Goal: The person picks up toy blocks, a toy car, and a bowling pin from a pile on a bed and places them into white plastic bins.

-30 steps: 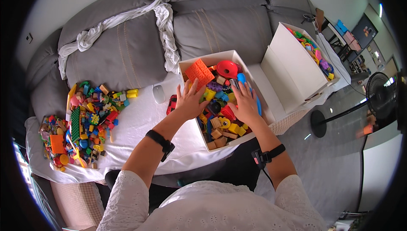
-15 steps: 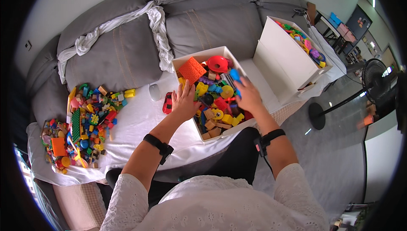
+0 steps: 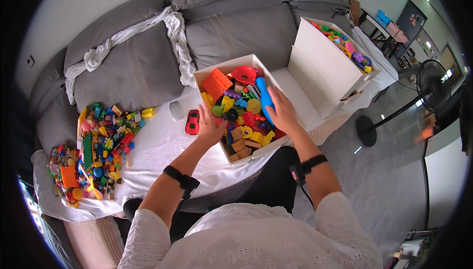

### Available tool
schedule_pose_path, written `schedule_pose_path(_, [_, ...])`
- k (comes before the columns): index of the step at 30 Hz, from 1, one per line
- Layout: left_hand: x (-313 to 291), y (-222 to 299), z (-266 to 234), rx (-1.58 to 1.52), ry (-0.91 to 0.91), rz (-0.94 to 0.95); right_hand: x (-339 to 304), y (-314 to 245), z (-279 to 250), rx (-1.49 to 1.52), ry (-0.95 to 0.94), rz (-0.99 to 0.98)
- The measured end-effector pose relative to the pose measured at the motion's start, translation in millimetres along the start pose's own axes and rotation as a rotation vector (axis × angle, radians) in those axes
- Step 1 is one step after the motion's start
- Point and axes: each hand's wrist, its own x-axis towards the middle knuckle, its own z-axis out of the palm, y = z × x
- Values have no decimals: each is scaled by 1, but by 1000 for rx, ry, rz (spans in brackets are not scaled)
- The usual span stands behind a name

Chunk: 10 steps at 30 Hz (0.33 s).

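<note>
A white box (image 3: 226,67) full of mixed toys stands on the sofa in front of me. Along its right side, on top of the other toys, lies a blue bowling pin (image 3: 265,100). My right hand (image 3: 283,111) is against the pin, fingers stretched out rather than wrapped round it. Over the box's left edge is my left hand (image 3: 211,125), its fingers apart and nothing seen in them. Just left of that hand a red toy car (image 3: 192,122) rests on the white cloth. An orange block (image 3: 216,83) and a red bowl-like toy (image 3: 244,74) top the heap at the box's far end.
A large pile of blocks (image 3: 101,145) spreads over the sofa at left. A computer mouse (image 3: 175,110) lies between pile and box. A second white box (image 3: 320,62) with toys stands at right. Beyond it, a black pedestal fan (image 3: 432,84) stands on the floor.
The blue pin has come down from my raised right hand onto the toys, and that hand's fingers have straightened. My left hand has drawn back from the orange block toward the box's edge.
</note>
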Motion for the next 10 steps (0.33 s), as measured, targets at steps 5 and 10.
schedule_pose_path(5, [4,38,-30,-648,-472,-730,-56,17,-27,-261,102,523])
schedule_pose_path(10, [-9,-10,4,-574,-292,-557,-58,50,-26,-120,-90,462])
